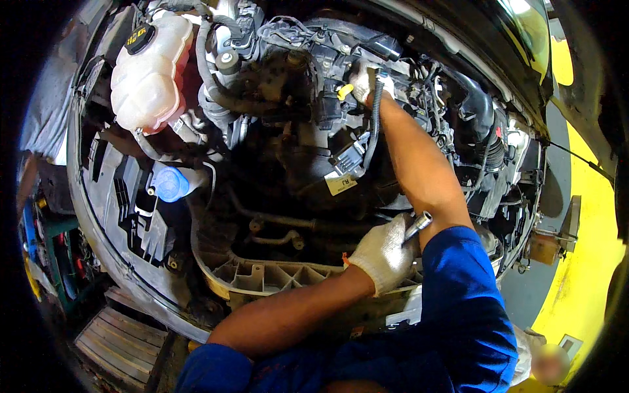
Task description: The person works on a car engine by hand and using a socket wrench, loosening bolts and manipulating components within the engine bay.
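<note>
My left hand (384, 254), in a white knit glove, grips a metal socket tool (419, 224) at lower centre, beside my right forearm. The tool's shiny socket end points up and right. My right hand (367, 81), also gloved, reaches into the upper middle of the engine bay, next to a yellow loop handle (344, 92). A corrugated hose (374, 128) passes in front of that hand, and its fingers are hidden among the engine parts. Below the hose is a metal module (349, 156) with a pale label under it.
A translucent coolant reservoir (144, 82) stands upper left, a blue cap (171, 183) below it. A ribbed front crossmember (275, 275) runs beneath my left arm. The raised hood (504, 52) edges the upper right. A wooden platform (121, 340) and yellow floor marking (576, 249) show outside the vehicle.
</note>
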`<action>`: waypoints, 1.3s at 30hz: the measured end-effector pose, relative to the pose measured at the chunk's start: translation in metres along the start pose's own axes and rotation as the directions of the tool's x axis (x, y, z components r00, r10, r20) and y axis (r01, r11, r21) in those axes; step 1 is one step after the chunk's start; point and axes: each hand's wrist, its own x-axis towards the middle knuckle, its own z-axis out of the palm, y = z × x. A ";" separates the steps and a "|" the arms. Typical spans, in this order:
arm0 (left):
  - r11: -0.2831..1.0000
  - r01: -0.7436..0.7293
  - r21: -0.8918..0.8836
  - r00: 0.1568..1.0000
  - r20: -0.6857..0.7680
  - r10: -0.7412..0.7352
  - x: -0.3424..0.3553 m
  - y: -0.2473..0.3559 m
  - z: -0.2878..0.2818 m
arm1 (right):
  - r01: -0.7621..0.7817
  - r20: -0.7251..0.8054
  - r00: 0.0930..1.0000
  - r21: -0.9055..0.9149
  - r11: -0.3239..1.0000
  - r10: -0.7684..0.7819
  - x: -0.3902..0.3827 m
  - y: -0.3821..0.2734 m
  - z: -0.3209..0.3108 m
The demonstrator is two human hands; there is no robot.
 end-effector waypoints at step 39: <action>0.994 0.106 0.033 0.994 0.021 -0.107 0.002 0.008 -0.001 | 0.105 -0.012 0.994 -0.012 0.994 -0.105 -0.003 0.012 0.001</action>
